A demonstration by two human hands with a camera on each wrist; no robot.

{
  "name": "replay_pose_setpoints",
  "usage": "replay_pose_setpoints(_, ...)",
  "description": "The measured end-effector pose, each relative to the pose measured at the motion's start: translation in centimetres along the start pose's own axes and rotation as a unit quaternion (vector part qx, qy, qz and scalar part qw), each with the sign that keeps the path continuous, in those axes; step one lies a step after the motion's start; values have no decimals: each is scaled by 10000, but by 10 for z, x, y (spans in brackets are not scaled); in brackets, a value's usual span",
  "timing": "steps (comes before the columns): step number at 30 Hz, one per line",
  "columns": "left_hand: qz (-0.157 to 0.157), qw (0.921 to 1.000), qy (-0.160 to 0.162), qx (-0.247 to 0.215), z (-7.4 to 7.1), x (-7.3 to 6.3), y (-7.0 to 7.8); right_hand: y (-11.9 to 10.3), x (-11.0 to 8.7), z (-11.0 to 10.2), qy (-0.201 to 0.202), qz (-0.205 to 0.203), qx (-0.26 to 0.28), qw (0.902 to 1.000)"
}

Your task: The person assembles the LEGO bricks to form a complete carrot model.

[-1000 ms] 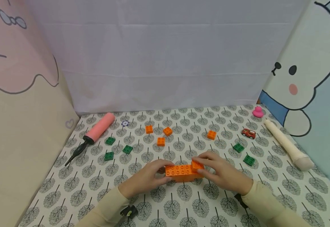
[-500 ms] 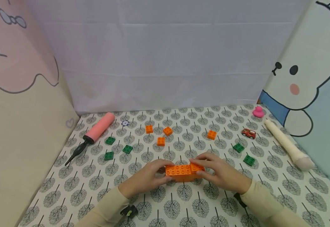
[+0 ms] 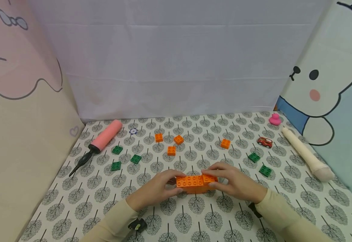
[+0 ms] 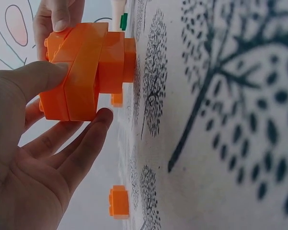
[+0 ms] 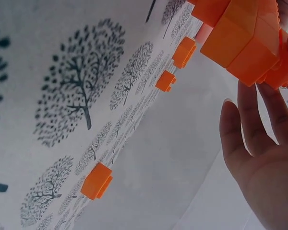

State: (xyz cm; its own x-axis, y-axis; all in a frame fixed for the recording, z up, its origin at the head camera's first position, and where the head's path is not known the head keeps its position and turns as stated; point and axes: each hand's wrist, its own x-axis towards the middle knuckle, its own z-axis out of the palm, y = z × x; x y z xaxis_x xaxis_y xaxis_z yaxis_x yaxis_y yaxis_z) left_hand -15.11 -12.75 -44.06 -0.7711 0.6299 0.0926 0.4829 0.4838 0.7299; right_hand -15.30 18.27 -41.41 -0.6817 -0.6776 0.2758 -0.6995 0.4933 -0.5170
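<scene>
The head view looks forward and down from above, widest and farthest off, taking in the white tree-printed cloth (image 3: 85, 220) and the upright pale lilac fabric backdrop (image 3: 176, 67). The left wrist view sits low and close, turned sideways, facing along the bare left hand (image 3: 156, 190) towards the bare right hand (image 3: 239, 183). The right wrist view, also close, slants towards the backdrop. All three share the studded orange plastic brick structure (image 3: 195, 187).
</scene>
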Motion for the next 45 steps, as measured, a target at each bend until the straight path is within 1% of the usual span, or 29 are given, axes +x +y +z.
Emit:
replay_pose_setpoints(6,50,10000,27,46,1,0,-2,2,0,2,111,-147,-119,9998)
replay_pose_setpoints(11,28,9999,51,-111,1,-1,-2,4,1,3,262,-369,-298,9985)
replay_pose_setpoints(14,11,9998,64,-182,0,-2,0,4,2,4,280,-437,-321,9981)
replay_pose_setpoints(20,-34,9997,43,-237,-2,-2,1,3,3,5,257,-375,-277,9986)
replay_pose_setpoints(23,-45,9998,41,-187,-2,-2,1,3,3,5,264,-356,-256,9987)
replay_pose_setpoints(28,26,9999,69,-98,-3,-1,1,4,4,4,284,-373,-163,9988)
replay_pose_setpoints(34,100,9999,76,-113,-3,-1,1,4,4,5,265,-382,-93,9989)
replay_pose_setpoints(37,101,9999,67,-83,-2,0,1,3,4,4,133,-251,39,9996)
replay_pose_setpoints(39,106,9999,61,-52,-2,0,1,3,5,1,25,-86,184,9998)
replay_pose_setpoints(43,87,9999,57,17,-1,0,2,9,11,-11,-39,416,410,9983)
replay_pose_setpoints(45,74,10000,43,27,-1,0,2,16,15,-19,35,644,324,9974)
